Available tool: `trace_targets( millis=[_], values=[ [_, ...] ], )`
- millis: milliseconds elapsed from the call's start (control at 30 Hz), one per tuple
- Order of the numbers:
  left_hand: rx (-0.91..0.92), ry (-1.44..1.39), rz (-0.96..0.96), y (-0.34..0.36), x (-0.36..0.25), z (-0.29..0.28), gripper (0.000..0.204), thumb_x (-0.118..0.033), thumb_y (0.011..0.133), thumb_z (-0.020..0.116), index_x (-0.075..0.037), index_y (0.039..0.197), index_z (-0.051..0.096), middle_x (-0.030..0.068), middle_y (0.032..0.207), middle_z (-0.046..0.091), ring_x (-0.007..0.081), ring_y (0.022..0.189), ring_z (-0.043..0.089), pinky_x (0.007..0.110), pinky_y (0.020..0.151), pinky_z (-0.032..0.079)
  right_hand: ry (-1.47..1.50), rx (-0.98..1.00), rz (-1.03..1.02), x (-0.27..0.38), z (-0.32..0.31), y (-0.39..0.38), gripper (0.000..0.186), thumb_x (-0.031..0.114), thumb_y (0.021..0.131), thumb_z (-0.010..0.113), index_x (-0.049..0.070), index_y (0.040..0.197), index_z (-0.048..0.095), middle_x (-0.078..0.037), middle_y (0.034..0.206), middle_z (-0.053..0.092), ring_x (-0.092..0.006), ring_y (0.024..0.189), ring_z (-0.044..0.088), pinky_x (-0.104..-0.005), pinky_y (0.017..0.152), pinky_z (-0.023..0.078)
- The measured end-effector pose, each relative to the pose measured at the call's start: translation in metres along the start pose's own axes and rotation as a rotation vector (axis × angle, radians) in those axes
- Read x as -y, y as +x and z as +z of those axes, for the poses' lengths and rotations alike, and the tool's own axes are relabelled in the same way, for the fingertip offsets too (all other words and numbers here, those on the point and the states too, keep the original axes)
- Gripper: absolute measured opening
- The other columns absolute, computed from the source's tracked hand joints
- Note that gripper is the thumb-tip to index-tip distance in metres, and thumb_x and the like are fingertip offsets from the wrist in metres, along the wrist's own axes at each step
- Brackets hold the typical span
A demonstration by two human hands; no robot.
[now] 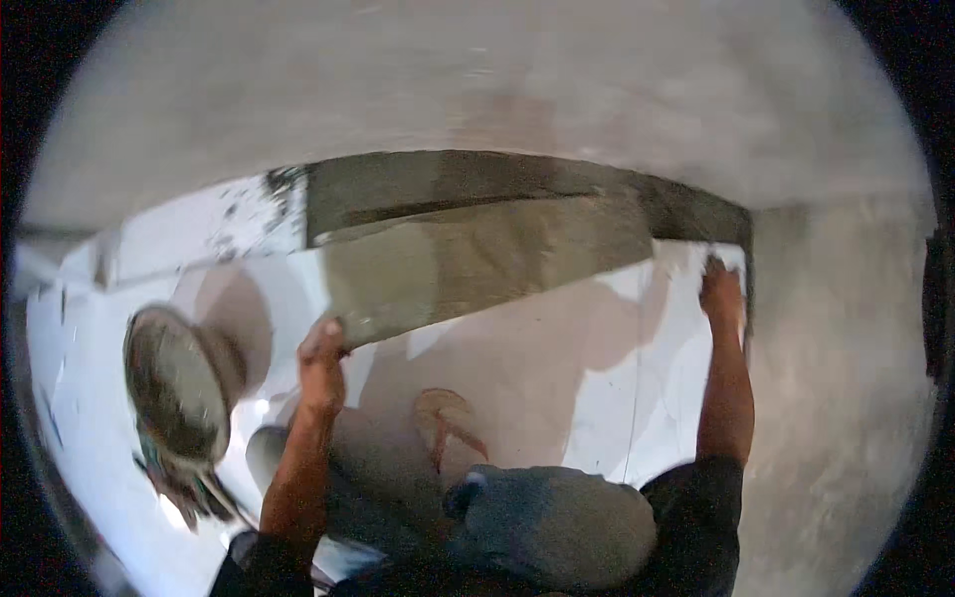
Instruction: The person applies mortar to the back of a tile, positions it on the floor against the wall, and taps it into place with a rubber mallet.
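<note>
My left hand (323, 348) is closed on the lower left corner of a long tile strip (477, 259), thumb on its face. Grey-brown mortar coats the side facing me. The strip is tilted in front of a dark mortar band (383, 179) low on the wall. Apart from the strip's right end, my right hand (723, 289) is down at the white floor near the wall corner. Its fingers look bent together; what they hold, if anything, is too blurred to make out.
A bowl-shaped bucket (179, 383) with mortar residue stands on the left, with dark tools or rags (184, 488) beside it. A white skirting tile (214, 229) spattered with mortar runs along the wall. A sandalled foot (448, 423) is below the strip; a bare wall (846, 398) rises on the right.
</note>
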State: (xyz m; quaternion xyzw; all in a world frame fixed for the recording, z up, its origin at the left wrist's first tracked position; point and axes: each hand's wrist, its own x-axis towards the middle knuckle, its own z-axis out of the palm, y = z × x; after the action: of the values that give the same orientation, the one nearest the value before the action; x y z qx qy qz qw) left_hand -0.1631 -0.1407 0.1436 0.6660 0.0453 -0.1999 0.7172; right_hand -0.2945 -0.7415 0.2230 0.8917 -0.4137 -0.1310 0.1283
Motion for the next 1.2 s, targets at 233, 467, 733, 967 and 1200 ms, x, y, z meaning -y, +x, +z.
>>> trace_targets(
  millis=[233, 467, 733, 967, 1200],
  values=[
    [-0.115, 0.038, -0.075, -0.010, -0.002, -0.005, 0.044, -0.039, 0.093, 0.053, -0.002, 0.116, 0.060, -0.0003, 0.084, 0.059, 0.0099, 0.077, 0.049, 0.026, 0.071, 0.041, 0.490, -0.305, -0.468, 0.067, 0.002, -0.104, 0.031, 0.019, 0.093, 0.051, -0.004, 0.114, 0.055, -0.023, 0.109, 0.059, -0.0391, 0.102, 0.055, -0.0434, 0.088, 0.044],
    [-0.025, -0.146, -0.043, -0.009, 0.001, 0.004, 0.038, -0.032, 0.094, 0.054, -0.003, 0.117, 0.059, 0.0029, 0.097, 0.060, 0.0111, 0.081, 0.050, 0.027, 0.074, 0.042, 0.783, 0.437, -0.935, 0.267, -0.204, -0.226, 0.047, 0.031, 0.089, 0.058, -0.005, 0.119, 0.051, -0.016, 0.096, 0.062, -0.0185, 0.082, 0.059, -0.0337, 0.076, 0.048],
    [0.135, 0.004, 0.032, 0.005, 0.037, 0.002, 0.027, -0.018, 0.091, 0.051, -0.001, 0.110, 0.060, 0.0105, 0.110, 0.060, 0.0226, 0.101, 0.054, 0.035, 0.089, 0.042, 0.434, 1.191, -1.266, 0.496, -0.284, -0.373, 0.038, 0.032, 0.089, 0.054, -0.004, 0.098, 0.060, -0.017, 0.080, 0.064, -0.0223, 0.074, 0.063, -0.0359, 0.067, 0.049],
    [-0.043, 0.068, 0.493, 0.016, 0.027, 0.007, 0.022, -0.008, 0.089, 0.048, -0.001, 0.107, 0.059, 0.0156, 0.106, 0.061, 0.0311, 0.100, 0.055, 0.040, 0.086, 0.044, 0.475, 1.198, -1.408, 0.513, -0.255, -0.353, 0.043, 0.033, 0.094, 0.052, -0.003, 0.118, 0.055, -0.012, 0.094, 0.063, -0.0160, 0.083, 0.062, -0.0316, 0.071, 0.052],
    [0.013, -0.027, 0.118, -0.002, -0.065, 0.027, 0.035, -0.028, 0.089, 0.057, 0.001, 0.108, 0.062, 0.0047, 0.079, 0.059, 0.0126, 0.072, 0.050, 0.029, 0.068, 0.044, 0.947, 0.080, -0.742, 0.261, -0.206, -0.185, 0.039, 0.033, 0.094, 0.053, 0.000, 0.116, 0.056, -0.008, 0.097, 0.063, -0.0134, 0.085, 0.060, -0.0276, 0.071, 0.050]
  ],
)
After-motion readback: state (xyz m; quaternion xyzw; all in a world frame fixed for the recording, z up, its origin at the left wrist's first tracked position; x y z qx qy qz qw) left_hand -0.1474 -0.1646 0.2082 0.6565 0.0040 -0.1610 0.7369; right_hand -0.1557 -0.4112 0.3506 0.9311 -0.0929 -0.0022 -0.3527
